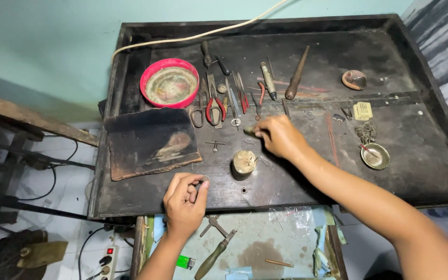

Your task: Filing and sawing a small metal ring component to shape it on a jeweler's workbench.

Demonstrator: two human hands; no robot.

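Fingers of the left hand pinch a small ring steady; the right hand closes around a slim tool, just beyond a stubby metal block.

Small object in the left hand grip mostly hidden; right forearm cut off.

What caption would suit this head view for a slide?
Left hand pinches a small ring; right hand reaches among tools on a dark workbench.
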